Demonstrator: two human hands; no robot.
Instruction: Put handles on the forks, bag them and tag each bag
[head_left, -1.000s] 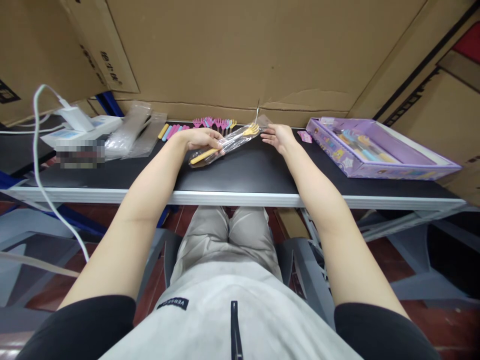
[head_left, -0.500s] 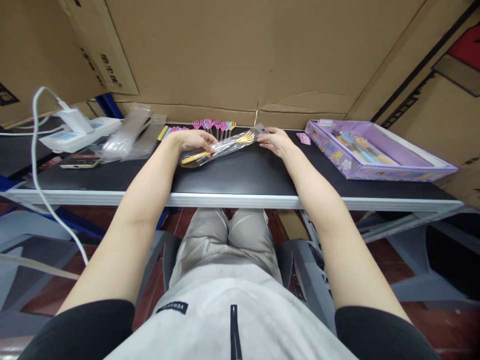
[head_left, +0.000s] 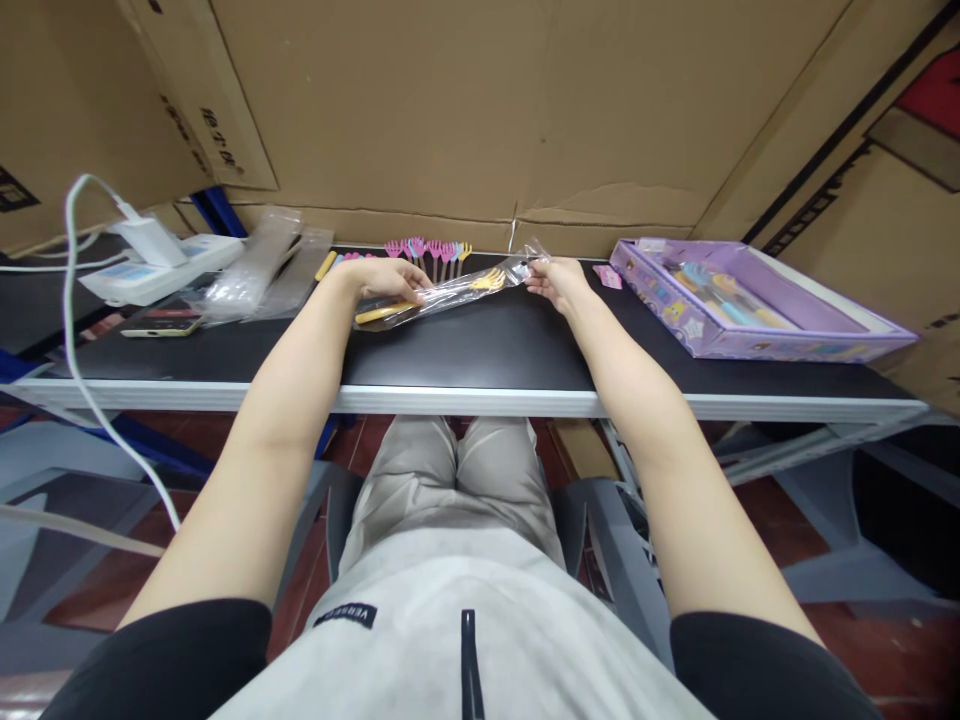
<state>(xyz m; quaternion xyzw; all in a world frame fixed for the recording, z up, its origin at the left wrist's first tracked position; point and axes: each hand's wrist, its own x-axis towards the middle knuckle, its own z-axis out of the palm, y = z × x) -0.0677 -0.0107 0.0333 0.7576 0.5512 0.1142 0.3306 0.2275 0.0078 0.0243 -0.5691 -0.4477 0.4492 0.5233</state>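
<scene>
A yellow back scratcher [head_left: 489, 281] with a claw-shaped head lies inside a clear plastic bag [head_left: 450, 296], slanting across the space between my hands. My left hand [head_left: 391, 281] is closed on the bagged handle, thumb on top. At the bag's other end, past the claw, my right hand [head_left: 556, 283] pinches the clear plastic. Behind the bag, more back scratchers [head_left: 433, 250] in pink, blue and yellow lie in a row, partly covered by my left hand and forearm.
Clear plastic bags [head_left: 259, 270] lie to the left, beside a phone [head_left: 160, 326] and a white power strip [head_left: 202, 250] with a charger and cable. A purple box [head_left: 795, 346] holding packaged items stands at right, near a small pink packet [head_left: 607, 277]. Cardboard walls [head_left: 420, 110] enclose the black table.
The right hand has shifted slightly right along with the bag's end. The bag and back scratcher have moved a little, and the left hand has edged left.
</scene>
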